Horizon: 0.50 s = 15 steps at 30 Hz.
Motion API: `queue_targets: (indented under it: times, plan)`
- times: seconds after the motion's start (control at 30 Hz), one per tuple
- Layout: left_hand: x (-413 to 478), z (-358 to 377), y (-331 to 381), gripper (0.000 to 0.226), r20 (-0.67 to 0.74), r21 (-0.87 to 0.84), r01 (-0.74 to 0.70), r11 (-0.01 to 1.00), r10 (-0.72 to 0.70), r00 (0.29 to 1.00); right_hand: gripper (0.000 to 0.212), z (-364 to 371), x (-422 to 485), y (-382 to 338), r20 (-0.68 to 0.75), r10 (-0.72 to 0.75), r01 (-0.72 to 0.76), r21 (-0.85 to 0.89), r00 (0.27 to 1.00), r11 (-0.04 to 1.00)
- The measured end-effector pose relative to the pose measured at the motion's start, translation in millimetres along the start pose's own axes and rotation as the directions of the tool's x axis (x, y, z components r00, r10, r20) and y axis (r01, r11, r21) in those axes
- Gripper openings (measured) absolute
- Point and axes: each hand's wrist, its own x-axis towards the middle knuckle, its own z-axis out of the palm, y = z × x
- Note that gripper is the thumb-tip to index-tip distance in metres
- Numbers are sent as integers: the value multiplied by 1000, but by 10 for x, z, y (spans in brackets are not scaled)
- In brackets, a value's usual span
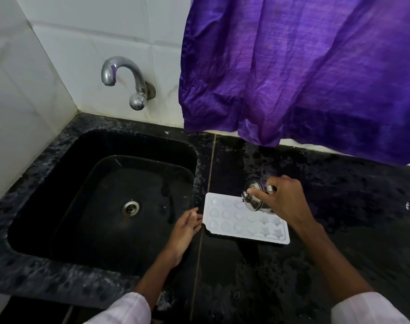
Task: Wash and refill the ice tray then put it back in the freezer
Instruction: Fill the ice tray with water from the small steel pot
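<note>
The ice tray (pixel 234 226) lies flat on the black bench (pixel 351 218), just right of the sink (pixel 66 146), with its shaped pockets facing up. Your right hand (pixel 285 202) is wrapped around a small steel cup (pixel 254 202), tipped over the tray's far right corner, so you look to be at the refilling step. How much water the pockets hold cannot be made out.

Your left hand (pixel 184 229) is relaxed with the fingers straight. Its tips are at the tray's left short edge, touching it or just short of it, and grip nothing.

Expect the tray to be thin, light plastic that twists easily. Once filled it will be heavier and will slop at the least tilt. The bench looks wet, so the tray may also slide under a push. When the pouring is done, take it by both short ends, fingers under the rim and thumbs on top, and carry it level to the freezer.
</note>
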Motion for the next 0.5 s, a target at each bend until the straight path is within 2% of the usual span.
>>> queue_targets:
  times: [0.5]
  plan:
    - [14,-7,-9,39,11,7,3,1000,-4,1000,56,-124,-64,189,-22,40,-41,-53,999,998]
